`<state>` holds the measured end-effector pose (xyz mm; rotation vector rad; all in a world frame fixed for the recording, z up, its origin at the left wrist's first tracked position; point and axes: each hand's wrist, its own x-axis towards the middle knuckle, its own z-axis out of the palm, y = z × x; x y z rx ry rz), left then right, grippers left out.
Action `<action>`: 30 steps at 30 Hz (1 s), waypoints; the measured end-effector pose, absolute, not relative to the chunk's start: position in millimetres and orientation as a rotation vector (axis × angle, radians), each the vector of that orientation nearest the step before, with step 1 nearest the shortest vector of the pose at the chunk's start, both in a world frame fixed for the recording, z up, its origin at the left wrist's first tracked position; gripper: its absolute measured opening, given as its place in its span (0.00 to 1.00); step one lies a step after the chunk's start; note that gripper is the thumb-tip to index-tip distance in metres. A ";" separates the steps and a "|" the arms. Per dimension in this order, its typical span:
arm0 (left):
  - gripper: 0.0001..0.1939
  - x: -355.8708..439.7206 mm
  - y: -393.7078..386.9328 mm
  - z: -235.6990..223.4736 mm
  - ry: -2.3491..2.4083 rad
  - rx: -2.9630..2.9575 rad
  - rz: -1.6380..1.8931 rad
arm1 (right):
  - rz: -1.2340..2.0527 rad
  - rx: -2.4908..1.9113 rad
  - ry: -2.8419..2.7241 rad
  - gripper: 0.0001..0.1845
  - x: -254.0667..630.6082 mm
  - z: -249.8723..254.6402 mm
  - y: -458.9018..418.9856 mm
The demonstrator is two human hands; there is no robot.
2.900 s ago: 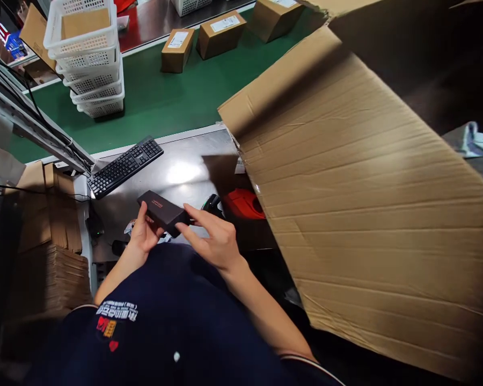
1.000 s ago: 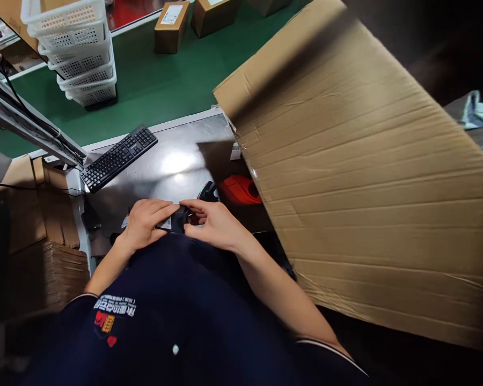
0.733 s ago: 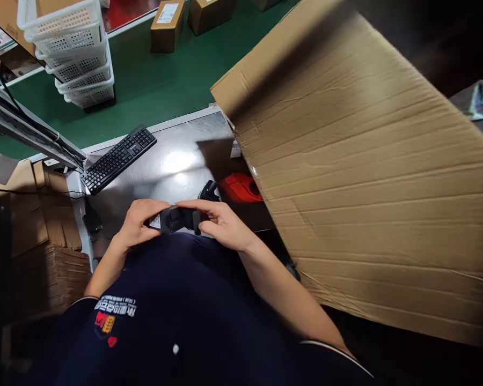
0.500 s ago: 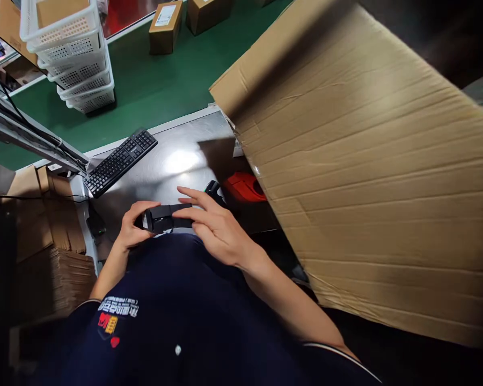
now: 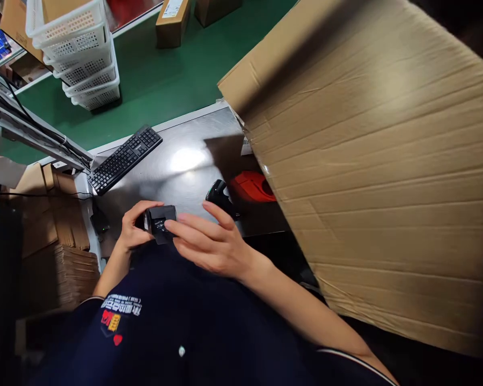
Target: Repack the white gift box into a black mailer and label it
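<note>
My left hand (image 5: pixel 134 228) is wrapped round a small black box (image 5: pixel 163 221) just in front of my body. The end of the box facing right stands open, with something dark and shiny inside that I cannot make out. My right hand (image 5: pixel 213 241) is beside that end, its fingers stretched out and apart, and the fingertips touch the box's edge. Just beyond the right hand, a black handheld scanner (image 5: pixel 221 197) lies on the metal worktop (image 5: pixel 148 185).
A black keyboard (image 5: pixel 125 159) lies at the worktop's left. Behind, a green surface (image 5: pixel 145 91) carries stacked white baskets (image 5: pixel 92 80) and a brown carton (image 5: pixel 171 27). A large cardboard sheet (image 5: pixel 366 177) fills the right, near a red object (image 5: pixel 251 185). Flattened cartons (image 5: pixel 74 273) stand at left.
The black flaps at the box's right end, earlier stretched out under my right fingers, are now folded back or down. My right hand has shifted slightly, its fingers more spread. The view has moved a little.
</note>
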<state>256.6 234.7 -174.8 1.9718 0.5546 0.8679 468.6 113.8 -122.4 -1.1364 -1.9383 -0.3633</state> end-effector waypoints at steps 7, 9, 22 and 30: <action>0.26 259.4 233.9 -177.8 0.685 2.187 0.715 | -0.319 -1.440 -2.092 0.12 469.6 -105.4 105.9; 0.25 260.6 235.0 -174.1 0.705 2.272 0.724 | -0.230 -1.513 -2.106 0.14 473.7 -104.4 105.4; 0.25 265.6 246.1 -158.8 0.455 2.444 0.740 | 0.228 -1.568 -1.901 0.16 486.7 -135.5 118.7; 0.26 268.0 256.2 -140.0 0.352 2.892 0.334 | 1.205 -1.611 -1.415 0.16 480.6 -168.9 148.8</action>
